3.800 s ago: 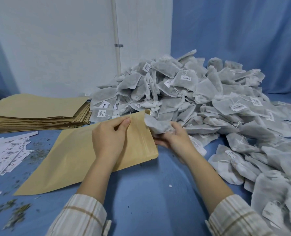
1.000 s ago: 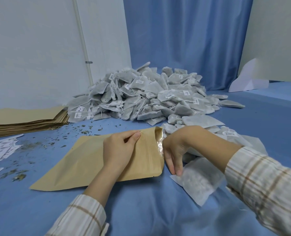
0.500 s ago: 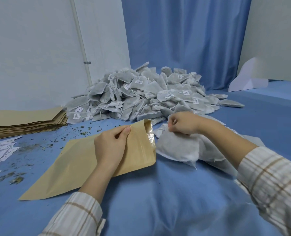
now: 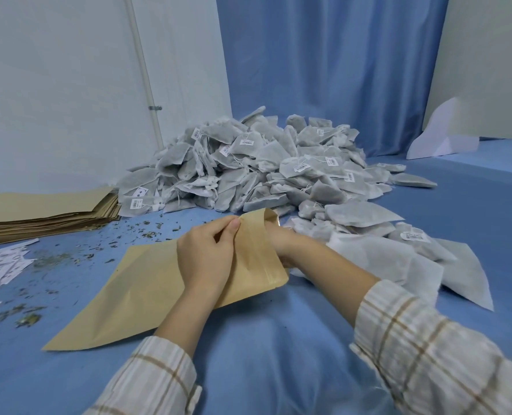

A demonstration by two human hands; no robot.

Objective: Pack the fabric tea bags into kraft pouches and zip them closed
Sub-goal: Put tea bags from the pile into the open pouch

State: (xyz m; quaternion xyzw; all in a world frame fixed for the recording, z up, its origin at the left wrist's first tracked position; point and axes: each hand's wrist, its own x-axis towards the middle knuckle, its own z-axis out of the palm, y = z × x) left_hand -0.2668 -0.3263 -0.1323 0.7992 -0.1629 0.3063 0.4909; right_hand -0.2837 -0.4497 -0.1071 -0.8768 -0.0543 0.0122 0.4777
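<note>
At the pouch mouth: left hand (image 4: 207, 253) curled over the top flap of the kraft pouch (image 4: 147, 292), thumb and forefinger pinching that flap and lifting it open. Just beside it, right hand (image 4: 281, 244) pushed into the opening, fingers hidden inside, so cannot tell whether clenched or loose, nor whether anything is held. Foil lining visible at the raised lip. Rest of the pouch lying flat on the blue cloth (image 4: 278, 348), closed end pointing toward the near left. Touching the right wrist and forearm, a few loose tea bags (image 4: 398, 259), white fabric, flat on the cloth. Beyond the pouch mouth, a big heap of tea bags (image 4: 260, 166) with small paper tags and strings. Further left, a stack of flat kraft pouches (image 4: 45, 214). Between stack and held pouch, scattered tea crumbs (image 4: 105, 241). At the far left edge, white paper labels (image 4: 0, 265). Nearest the camera, plaid sleeves (image 4: 422, 348) on both arms.
</note>
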